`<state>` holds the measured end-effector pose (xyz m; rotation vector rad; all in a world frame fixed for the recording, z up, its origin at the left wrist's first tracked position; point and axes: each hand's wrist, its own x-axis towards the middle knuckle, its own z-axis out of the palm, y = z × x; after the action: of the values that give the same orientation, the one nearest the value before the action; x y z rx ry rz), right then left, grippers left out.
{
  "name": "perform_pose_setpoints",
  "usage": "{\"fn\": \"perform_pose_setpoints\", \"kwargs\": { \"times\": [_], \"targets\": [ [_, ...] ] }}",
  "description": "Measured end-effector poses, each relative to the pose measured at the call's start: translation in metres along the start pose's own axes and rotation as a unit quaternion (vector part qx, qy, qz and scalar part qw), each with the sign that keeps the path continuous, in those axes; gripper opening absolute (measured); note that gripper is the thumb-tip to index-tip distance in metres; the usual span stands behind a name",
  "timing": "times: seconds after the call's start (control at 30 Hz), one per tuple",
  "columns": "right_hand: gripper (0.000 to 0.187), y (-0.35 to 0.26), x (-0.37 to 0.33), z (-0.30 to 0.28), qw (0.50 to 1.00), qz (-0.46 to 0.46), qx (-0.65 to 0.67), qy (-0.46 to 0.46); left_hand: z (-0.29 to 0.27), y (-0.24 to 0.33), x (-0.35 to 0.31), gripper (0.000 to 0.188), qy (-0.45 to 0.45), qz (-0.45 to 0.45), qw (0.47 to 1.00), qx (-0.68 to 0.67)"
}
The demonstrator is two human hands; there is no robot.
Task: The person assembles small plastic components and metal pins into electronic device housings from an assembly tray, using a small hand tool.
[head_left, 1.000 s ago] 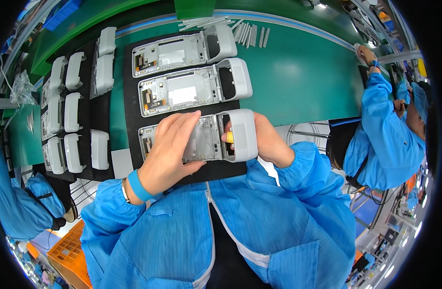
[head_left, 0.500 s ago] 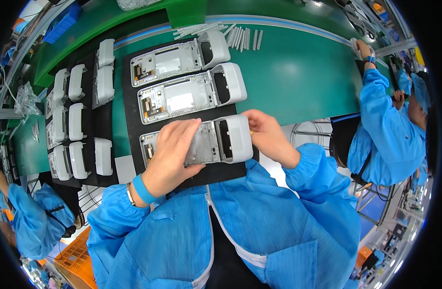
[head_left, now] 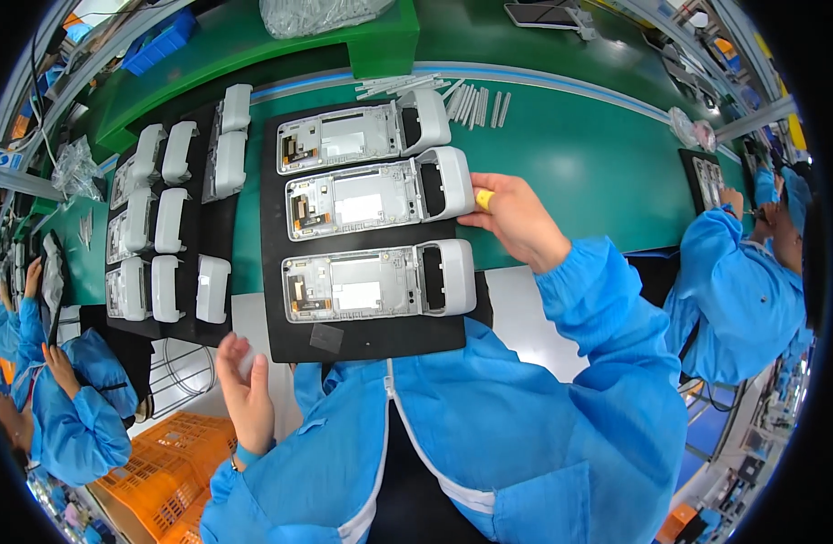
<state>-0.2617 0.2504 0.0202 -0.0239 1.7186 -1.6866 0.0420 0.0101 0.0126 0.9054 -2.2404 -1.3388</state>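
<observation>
Three housings (head_left: 375, 199) on the central mat (head_left: 407, 343)

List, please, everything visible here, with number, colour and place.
Table: one, green, centre
Front mat: one, black, on table
Open housings: three, grey, on front mat
Film square: one, clear, front mat's near edge
Housing parts: several, grey, left
Strips: many, whitish, beyond open housings
Shelf: one, green, far side
Bin: one, blue, upper left
Plastic bags: two or more, clear, top and left
Crate: at least one, orange, lower left
Co-workers: two or more, blue-clad, both sides
Farther clutter: too small to tell
Left hand: one, lower left, open
Right hand: one, yellow finger cover, beside middle housing
Coat: one, blue, bottom centre
</observation>
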Motion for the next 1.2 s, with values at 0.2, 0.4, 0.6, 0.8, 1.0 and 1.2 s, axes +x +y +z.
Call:
{"fn": "perform_pose_setpoints", "kwargs": {
  "times": [0.2, 0.4, 0.6, 0.8, 1.0, 1.2],
  "targets": [
    [0.028, -0.02, 0.026, -0.01, 0.988, 0.12, -0.094, 0.024, 0.026, -0.006, 0.001, 0.039, -0.113, -0.241, 0.886, -0.378],
    [0.03, -0.024, 0.034, -0.008, 0.978, 0.098, -0.183, -0.026, 0.022, -0.011, -0.003, 0.04, -0.139, -0.26, 0.875, -0.384],
    [0.029, 0.001, 0.038, 0.0, 0.998, 0.0, -0.017, -0.052, 0.013, 0.001, -0.014, 0.045, -0.122, -0.242, 0.874, -0.404],
    [0.032, -0.003, 0.003, -0.032, 1.0, 0.002, -0.014, 0.016, 0.009, 0.03, 0.001, 0.045, -0.156, -0.213, 0.895, -0.361],
    [0.032, -0.019, -0.069, -0.125, 0.985, -0.065, 0.115, 0.109, 0.067, 0.122, 0.031, 0.037, -0.282, -0.131, 0.899, -0.308],
    [0.025, -0.01, -0.111, -0.224, 0.943, -0.118, 0.189, 0.246, 0.183, 0.18, 0.107, 0.039, -0.445, -0.135, 0.845, -0.265]
  ]
}}
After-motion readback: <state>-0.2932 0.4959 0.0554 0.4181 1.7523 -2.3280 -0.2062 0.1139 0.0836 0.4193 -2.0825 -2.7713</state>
